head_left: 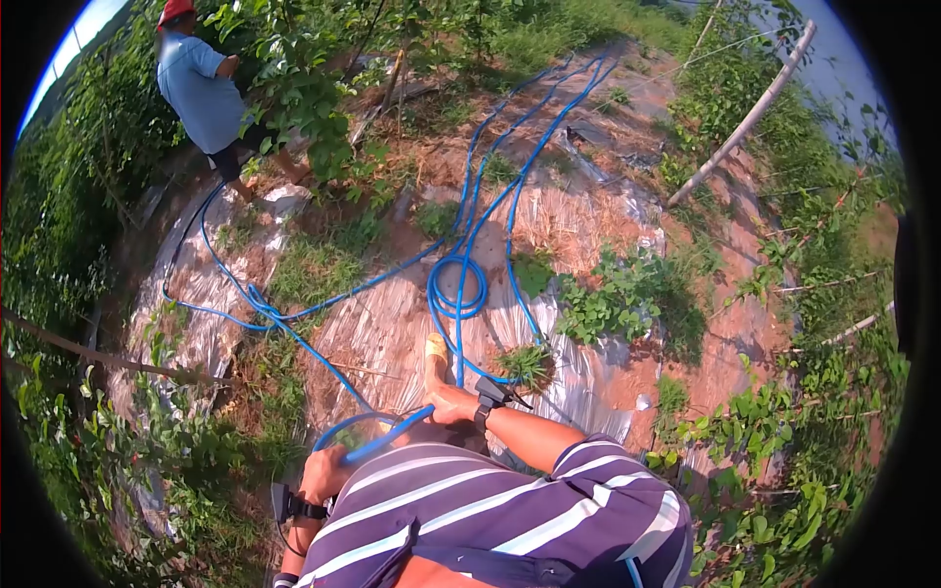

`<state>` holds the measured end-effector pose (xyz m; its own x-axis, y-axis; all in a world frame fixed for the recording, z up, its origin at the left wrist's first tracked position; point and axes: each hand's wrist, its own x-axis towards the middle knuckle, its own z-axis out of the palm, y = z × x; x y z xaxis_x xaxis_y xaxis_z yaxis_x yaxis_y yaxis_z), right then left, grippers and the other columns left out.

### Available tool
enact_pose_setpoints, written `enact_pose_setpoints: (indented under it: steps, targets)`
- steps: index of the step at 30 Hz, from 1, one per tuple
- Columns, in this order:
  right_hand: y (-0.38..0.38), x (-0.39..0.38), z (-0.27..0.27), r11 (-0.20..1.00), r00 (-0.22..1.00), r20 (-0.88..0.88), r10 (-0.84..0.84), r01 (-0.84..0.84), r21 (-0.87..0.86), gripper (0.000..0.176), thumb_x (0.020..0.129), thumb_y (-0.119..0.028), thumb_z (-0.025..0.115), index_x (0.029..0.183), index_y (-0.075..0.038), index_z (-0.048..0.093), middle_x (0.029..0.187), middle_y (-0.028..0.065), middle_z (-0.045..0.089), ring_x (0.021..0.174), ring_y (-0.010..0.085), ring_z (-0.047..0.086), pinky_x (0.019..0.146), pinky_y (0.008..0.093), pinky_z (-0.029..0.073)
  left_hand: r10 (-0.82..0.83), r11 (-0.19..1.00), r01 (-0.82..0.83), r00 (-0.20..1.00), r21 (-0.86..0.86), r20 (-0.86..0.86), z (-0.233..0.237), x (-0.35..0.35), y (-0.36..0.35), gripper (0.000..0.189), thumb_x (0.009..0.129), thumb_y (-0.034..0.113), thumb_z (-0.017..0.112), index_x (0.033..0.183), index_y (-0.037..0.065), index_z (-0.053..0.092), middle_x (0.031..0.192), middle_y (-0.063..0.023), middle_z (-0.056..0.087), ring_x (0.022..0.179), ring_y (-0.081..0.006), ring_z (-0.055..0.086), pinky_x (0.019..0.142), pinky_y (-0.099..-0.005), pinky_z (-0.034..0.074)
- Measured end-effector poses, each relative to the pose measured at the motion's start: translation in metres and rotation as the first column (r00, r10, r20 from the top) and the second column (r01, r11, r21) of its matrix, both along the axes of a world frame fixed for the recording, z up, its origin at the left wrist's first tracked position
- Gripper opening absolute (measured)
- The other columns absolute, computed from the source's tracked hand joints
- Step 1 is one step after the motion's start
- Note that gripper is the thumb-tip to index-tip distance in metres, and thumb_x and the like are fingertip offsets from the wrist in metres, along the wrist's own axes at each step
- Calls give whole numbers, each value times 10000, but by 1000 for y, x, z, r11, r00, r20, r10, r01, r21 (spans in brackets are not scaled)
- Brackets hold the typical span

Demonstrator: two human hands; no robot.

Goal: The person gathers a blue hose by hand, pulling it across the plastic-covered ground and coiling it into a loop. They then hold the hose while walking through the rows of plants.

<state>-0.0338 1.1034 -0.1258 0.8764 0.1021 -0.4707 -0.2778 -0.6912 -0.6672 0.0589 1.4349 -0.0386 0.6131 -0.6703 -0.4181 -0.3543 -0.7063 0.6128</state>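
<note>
A long blue hose (387, 444) runs across my lap-side view in a loop. My left hand (325, 475), at the lower left, has its fingers wrapped round the hose near my striped clothing. Further right and forward, my right hand (454, 404) is closed round the same hose, beside my lower leg. Between the two hands the hose bends in a short arc. Both wrists carry black strapped devices. The palm sides of both hands are hidden. Just ahead of my right hand is a foot in yellow footwear (436, 345).
More blue hose lies coiled (458, 286) ahead, with several lengths running uphill and a tangle (263, 309) to the left. Plastic sheeting (578, 220) and weeds cover the ground. A person (201, 93) in a red cap stands upper left. A leaning pole (745, 118) and vines flank the right.
</note>
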Motion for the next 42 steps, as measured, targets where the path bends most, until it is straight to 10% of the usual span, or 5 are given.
enact_pose_setpoints:
  steps: [19, 42]
  targets:
    - [-3, -6, -3, 1000, 997, -69, 18, -19, -15, 224, 803, -255, 698, 987, -143, 758, 893, 182, 720, 853, 381, 691, 741, 475, 524, -51, 999, 51, 996, -6, 72, -13, 3, 3, 470, 794, 549, 728, 789, 80, 700, 758, -197, 681, 780, -416, 674, 702, -499, 532]
    - [10, 1, 5, 993, 988, -114, 104, -109, -43, 221, 835, -290, 732, 952, -104, 754, 889, 211, 717, 895, 385, 693, 770, 463, 518, 2, 998, 3, 997, -70, 72, 0, -12, 17, 241, 800, 347, 704, 828, 107, 708, 734, -161, 670, 725, -394, 664, 631, -484, 511]
